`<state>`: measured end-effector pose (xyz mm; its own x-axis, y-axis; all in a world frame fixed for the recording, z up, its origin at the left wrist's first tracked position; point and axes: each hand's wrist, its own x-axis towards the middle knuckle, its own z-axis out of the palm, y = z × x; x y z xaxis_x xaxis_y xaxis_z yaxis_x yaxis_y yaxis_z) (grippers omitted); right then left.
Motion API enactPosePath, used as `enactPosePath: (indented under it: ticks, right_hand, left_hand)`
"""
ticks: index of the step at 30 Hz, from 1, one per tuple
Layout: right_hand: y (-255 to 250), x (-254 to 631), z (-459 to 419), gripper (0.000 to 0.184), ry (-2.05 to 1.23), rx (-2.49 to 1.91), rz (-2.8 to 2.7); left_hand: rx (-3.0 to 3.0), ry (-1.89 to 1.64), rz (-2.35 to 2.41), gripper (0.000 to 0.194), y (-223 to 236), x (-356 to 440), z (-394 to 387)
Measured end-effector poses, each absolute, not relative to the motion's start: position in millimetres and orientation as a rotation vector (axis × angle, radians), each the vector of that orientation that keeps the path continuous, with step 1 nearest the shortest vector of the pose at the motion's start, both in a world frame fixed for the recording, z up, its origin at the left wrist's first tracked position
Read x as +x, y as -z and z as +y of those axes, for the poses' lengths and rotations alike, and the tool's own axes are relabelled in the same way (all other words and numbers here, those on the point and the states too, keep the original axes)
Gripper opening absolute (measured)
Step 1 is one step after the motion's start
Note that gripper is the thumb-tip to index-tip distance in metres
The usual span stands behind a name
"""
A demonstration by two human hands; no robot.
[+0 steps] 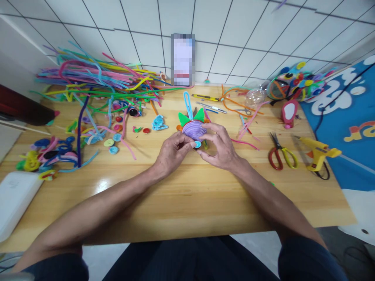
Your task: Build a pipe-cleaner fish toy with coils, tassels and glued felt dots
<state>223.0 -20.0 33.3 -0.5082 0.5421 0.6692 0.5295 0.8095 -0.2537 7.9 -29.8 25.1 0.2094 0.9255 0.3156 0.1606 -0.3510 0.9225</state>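
A round purple ornament of coiled pipe cleaner is held above the table between my two hands. Two pointed green pieces and a light blue loop stand at its top; orange bits show at its sides. At its lower end sits a small light blue disc. My left hand is closed on the ornament's left side, its thumb tip against the disc. Curved around the right side, my right hand grips it with bent, somewhat spread fingers. The underside of the ornament is hidden.
Pipe cleaners are heaped at the back left, with coiled pieces in front. A phone leans on the tiled wall. Scissors and a yellow glue gun lie right. Cutters lie behind the ornament.
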Motion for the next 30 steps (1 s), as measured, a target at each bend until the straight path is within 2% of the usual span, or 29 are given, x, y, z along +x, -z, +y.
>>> enactPosePath:
  ticks: [8, 14, 18, 23, 26, 30]
  right_hand:
    - [-29.6, 222.7, -16.0, 0.027, 0.079, -0.728, -2.239]
    - [-28.2, 221.6, -17.0, 0.013, -0.064, -0.765, -2.240]
    - [-28.5, 222.0, -17.1, 0.017, -0.106, -0.809, -2.232]
    - [-30.1, 221.3, -18.2, 0.013, 0.053, -0.812, -2.272]
    - [-28.5, 221.6, -18.2, 0.017, 0.122, -0.741, -2.273]
    - [-23.9, 224.6, -17.5, 0.018, 0.074, -0.749, -2.288]
  left_hand:
    - [1.708, -1.149, 1.036, 0.031, -23.7, 6.5, -28.7]
    - [1.708, -1.112, 1.013, 0.032, -24.0, 5.9, -28.3]
    - [1.705, -1.111, 1.016, 0.033, -25.4, 6.0, -28.8]
    - [1.718, -1.114, 1.037, 0.028, -22.9, 5.5, -28.8]
    - [1.727, -1.116, 1.043, 0.025, -22.0, 5.7, -28.7]
    - [1.749, -1.121, 1.039, 0.027, -23.7, 6.3, -28.9]
